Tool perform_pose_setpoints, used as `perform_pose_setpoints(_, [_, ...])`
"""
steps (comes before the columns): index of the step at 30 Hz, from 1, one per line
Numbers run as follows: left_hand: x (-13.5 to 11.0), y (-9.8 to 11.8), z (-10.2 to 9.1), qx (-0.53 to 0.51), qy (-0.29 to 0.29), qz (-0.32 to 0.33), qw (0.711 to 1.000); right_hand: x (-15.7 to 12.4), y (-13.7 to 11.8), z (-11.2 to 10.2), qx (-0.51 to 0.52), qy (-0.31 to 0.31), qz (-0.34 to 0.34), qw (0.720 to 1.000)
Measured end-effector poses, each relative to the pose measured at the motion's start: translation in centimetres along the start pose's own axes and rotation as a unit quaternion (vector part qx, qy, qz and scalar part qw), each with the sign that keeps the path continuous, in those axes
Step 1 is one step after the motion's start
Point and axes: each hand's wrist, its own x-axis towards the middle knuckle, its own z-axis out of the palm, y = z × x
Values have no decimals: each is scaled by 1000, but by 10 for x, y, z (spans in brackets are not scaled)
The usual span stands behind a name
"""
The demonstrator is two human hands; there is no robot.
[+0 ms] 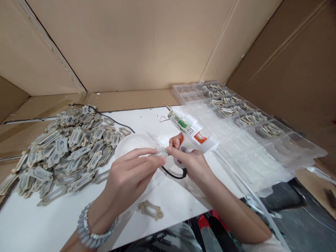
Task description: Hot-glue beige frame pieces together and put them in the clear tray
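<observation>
My right hand (189, 161) grips a white and orange hot glue gun (191, 130), nozzle pointing up and away to the left. Its thumb also touches a small pale piece (162, 152) held between both hands. My left hand (131, 171) pinches that same piece with its fingertips, just in front of a white bowl (132, 142). A beaded bracelet (90, 232) sits on my left wrist. The glue gun's black cord (174, 175) loops under my hands.
A big heap of flat wooden frame-shaped cutouts (65, 150) covers the left of the white table (34, 220). One loose cutout (151, 209) lies near the front edge. Clear plastic trays (249, 129) with finished pieces stretch along the right. Cardboard walls (147, 42) close in the back.
</observation>
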Motion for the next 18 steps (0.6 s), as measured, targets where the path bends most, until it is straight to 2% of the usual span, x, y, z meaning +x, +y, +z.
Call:
perform_pose_setpoints(5, [-2,-1,1,56,17,40,997,0,1,0,1,-14,-7,1000])
perform_pose_setpoints(9, [-3,2,3,39,36,19,998,0,1,2,2,-17,-10,1000])
perform_pose_setpoints(11, [-2,3,4,5,34,-33,999,0,0,2,-7,-23,-8,1000])
perform_pose_setpoints(13, [0,3,5,-36,30,-124,991,-1,-1,2,-16,-32,-5,999])
perform_pose_setpoints(15, [2,2,5,-92,27,-211,973,-2,-2,1,-23,-39,-9,999])
perform_pose_setpoints(18, [7,-2,5,-207,23,-290,934,-3,-2,1,-32,-47,-22,998])
